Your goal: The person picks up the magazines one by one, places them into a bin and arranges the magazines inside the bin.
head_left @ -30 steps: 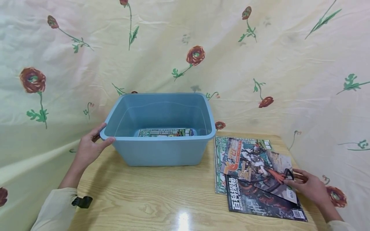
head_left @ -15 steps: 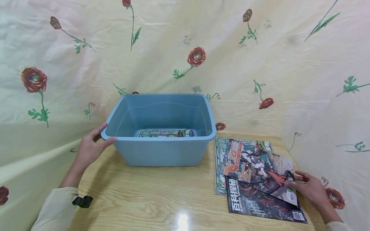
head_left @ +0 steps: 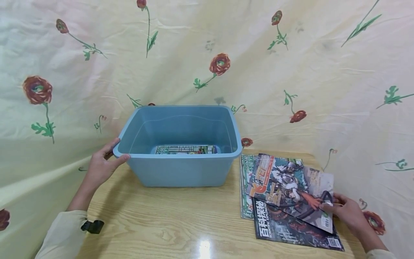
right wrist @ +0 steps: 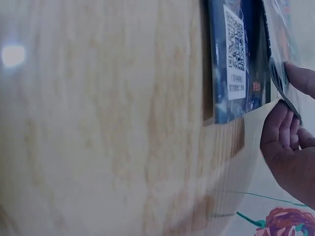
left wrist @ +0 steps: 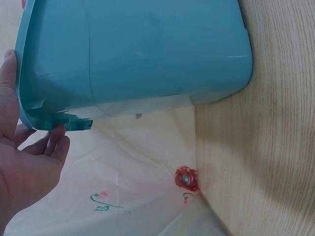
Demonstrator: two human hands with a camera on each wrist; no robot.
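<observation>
A blue plastic bin (head_left: pixel 181 169) stands on the wooden table (head_left: pixel 168 223), with a magazine (head_left: pixel 185 149) flat on its bottom. My left hand (head_left: pixel 101 165) grips the bin's left rim (left wrist: pixel 29 105), thumb over the edge. At the right lie overlapping magazines: a dark one (head_left: pixel 291 228) with white lettering, a green-edged one (head_left: pixel 245 187) beneath, and a colourful top magazine (head_left: pixel 291 185). My right hand (head_left: pixel 346 212) pinches the top magazine's near right corner (right wrist: pixel 279 78) and holds that side raised off the pile.
A cream floral cloth (head_left: pixel 207 54) hangs behind and drapes round both sides of the table. The table's right edge runs close by my right hand. Bare wood lies in front of the bin.
My right hand has taken the top magazine's corner and lifted its right side off the pile. The left hand and the bin have stayed put.
</observation>
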